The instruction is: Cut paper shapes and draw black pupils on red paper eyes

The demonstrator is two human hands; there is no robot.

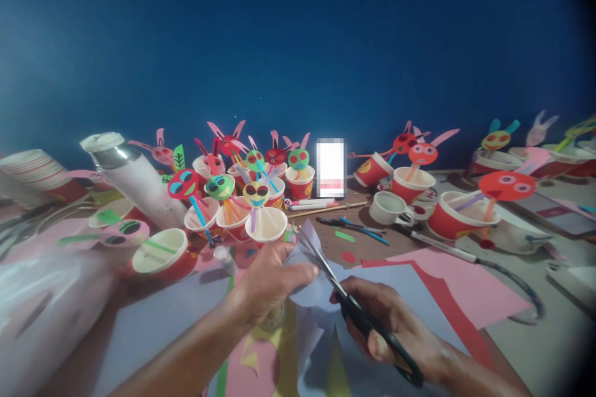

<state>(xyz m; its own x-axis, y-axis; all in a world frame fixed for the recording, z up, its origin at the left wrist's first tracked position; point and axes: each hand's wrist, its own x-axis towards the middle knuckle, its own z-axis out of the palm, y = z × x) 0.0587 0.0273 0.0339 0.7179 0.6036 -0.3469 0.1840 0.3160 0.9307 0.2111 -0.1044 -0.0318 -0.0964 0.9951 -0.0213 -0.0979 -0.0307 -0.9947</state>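
1. I'm seeing the left hand (270,282) pinching a pale-blue paper piece (305,293) in its fingers, below frame centre.
2. Lower right of centre, the right hand (393,313) is gripping black-handled metal scissors (350,305) against the paper.

Head cam, fwd/down; tbl (366,249) close, wall (298,43) beyond.

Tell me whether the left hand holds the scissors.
No, the right hand holds the scissors, while the left hand grips a pale paper piece.
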